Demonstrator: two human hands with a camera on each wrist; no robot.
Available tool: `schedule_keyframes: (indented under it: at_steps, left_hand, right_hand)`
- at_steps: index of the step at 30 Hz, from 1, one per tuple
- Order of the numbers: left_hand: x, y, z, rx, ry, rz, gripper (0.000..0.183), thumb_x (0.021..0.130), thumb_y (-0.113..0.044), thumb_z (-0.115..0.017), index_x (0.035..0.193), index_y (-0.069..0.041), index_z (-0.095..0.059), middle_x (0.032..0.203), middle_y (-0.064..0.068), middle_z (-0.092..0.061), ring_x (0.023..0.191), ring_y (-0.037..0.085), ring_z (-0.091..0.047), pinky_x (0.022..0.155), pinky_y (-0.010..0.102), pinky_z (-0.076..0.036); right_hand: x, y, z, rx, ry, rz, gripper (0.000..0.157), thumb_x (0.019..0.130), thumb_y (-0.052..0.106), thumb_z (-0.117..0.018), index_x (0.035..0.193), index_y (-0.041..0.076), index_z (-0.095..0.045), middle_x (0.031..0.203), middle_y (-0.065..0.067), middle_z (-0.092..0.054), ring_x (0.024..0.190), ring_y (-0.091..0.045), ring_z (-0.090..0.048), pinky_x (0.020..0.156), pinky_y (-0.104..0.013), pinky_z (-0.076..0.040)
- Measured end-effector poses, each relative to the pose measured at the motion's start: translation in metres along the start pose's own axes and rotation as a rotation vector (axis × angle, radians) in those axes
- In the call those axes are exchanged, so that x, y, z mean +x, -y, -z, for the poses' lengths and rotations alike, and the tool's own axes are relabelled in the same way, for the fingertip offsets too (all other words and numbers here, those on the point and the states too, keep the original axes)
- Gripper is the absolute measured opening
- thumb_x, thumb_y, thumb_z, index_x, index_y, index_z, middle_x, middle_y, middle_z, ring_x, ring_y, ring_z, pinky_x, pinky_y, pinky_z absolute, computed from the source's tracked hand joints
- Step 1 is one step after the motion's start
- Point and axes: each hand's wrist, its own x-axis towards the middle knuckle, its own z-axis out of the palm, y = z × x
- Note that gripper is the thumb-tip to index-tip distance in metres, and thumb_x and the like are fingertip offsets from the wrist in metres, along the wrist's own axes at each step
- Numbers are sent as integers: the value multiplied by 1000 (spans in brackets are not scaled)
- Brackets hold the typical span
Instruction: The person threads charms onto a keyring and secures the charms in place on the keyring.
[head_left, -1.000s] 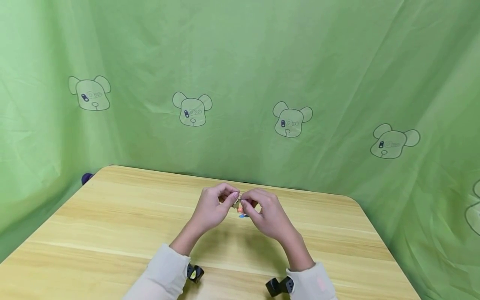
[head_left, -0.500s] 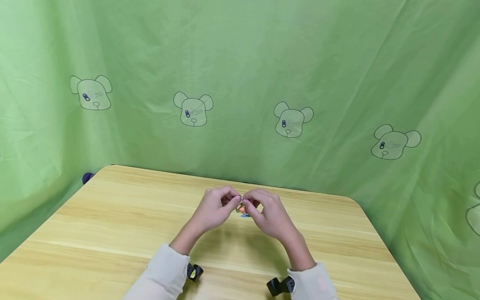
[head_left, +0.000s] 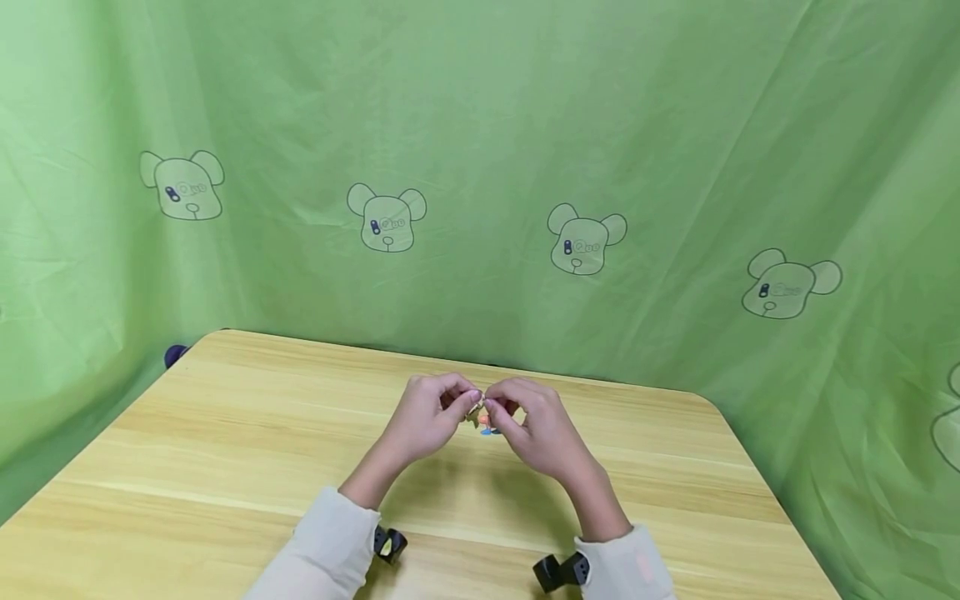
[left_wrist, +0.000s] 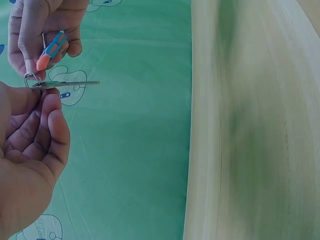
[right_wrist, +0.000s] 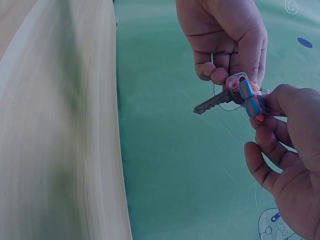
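Observation:
In the head view my left hand and right hand meet fingertip to fingertip above the table's far half. Between them is a thin metal key ring. My left thumb and forefinger pinch it where the key's head sits. The key has a toothed blade and a clear cover on its head; its blade sticks out from the fingers. A small orange and blue charm dangles beside the key, close to my right fingertips. My right thumb and forefinger pinch the ring's other side, partly hidden by the fingers.
The wooden table has rounded far corners. A green curtain printed with bear heads hangs right behind its far edge. Black wrist cameras stick out from both sleeves.
Both hands stay nearly in place, shifting only slightly. The key, overlapping the charm half a second ago, has swung left and now shows apart from it.

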Motion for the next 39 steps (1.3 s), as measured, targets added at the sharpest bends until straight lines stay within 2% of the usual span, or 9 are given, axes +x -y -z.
schedule_keyframes:
  at_steps: [5, 15, 19, 26, 33, 39]
  left_hand:
    - [0, -1, 0, -12, -10, 9, 13, 101, -10, -65, 94, -6, -75, 72, -2, -66, 60, 8, -57, 53, 25, -50]
    - [0, -3, 0, -66, -16, 77, 11, 101, -10, -64, 96, -6, -73, 76, 1, -68, 63, 11, -61, 57, 27, -53]
    - [1, -2, 0, -70, -23, 62, 10, 101, -9, -65, 98, -5, -73, 80, 1, -70, 67, 12, -63, 60, 27, -55]
    - [2, -1, 0, -83, -42, 21, 9, 98, -2, -65, 105, -2, -70, 79, 1, -71, 63, 15, -64, 55, 25, -52]
    - [1, -1, 2, -70, -26, 33, 8, 100, -9, -67, 101, -5, -74, 83, 0, -74, 67, 19, -68, 57, 26, -54]
    - [1, 0, 3, -12, -36, -5, 10, 100, -10, -67, 99, -5, -76, 84, 1, -74, 68, 10, -65, 62, 26, -56]
  right_hand:
    - [-1, 0, -1, 11, 5, 0, 10, 97, 2, -65, 96, 9, -72, 83, 8, -65, 74, -5, -59, 62, -26, -53]
    - [-1, 0, -2, 28, 10, -7, 10, 99, 4, -65, 97, 11, -73, 84, 9, -66, 74, -6, -59, 60, -26, -52]
    - [0, 1, -2, 38, 14, -19, 11, 98, 4, -64, 96, 9, -73, 83, 9, -66, 73, -6, -59, 58, -25, -51]
    - [1, 1, -4, 48, 34, -29, 10, 98, 5, -65, 94, 10, -73, 83, 9, -66, 72, -5, -60, 58, -24, -52]
    - [0, 0, -2, 36, 24, -34, 9, 98, 4, -65, 95, 8, -73, 82, 8, -66, 72, -5, -59, 59, -29, -53]
    - [0, -1, -1, 20, 10, -30, 10, 98, 3, -65, 96, 11, -71, 83, 9, -66, 72, -6, -59, 61, -25, -52]
